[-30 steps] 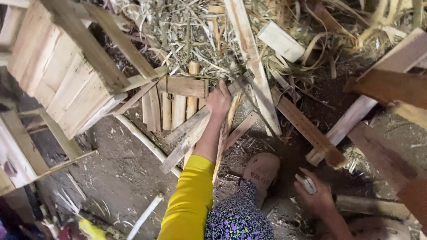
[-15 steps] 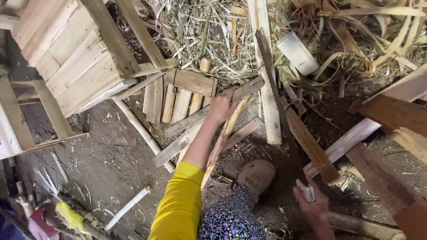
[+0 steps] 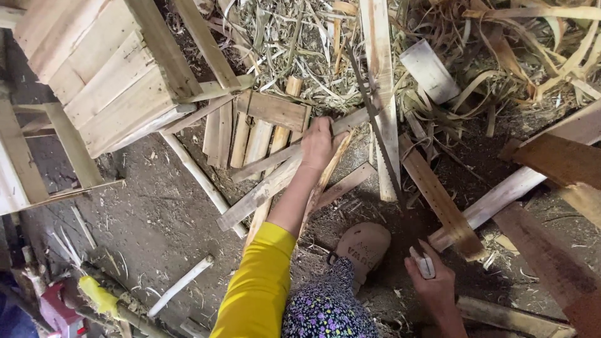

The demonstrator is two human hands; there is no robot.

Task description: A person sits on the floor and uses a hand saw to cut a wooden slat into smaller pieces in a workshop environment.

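1. My left hand (image 3: 318, 143) closes on a long pale wooden slat (image 3: 289, 174), lying just right of the slatted wooden crate (image 3: 106, 75).
2. My right hand (image 3: 432, 285) grips a white-handled handsaw (image 3: 383, 141), well right of the crate.

The dirt floor (image 3: 144, 213) is strewn with wooden slats (image 3: 263, 188), planks (image 3: 438, 194), dry husks (image 3: 294, 44) and sawdust; a crate (image 3: 100, 69) is stood at upper left.

Bright yellow long sleeve (image 3: 258, 285) on the left arm, purple floral-print clothing (image 3: 325, 310) below, plus a tan slip-on shoe (image 3: 364, 247).
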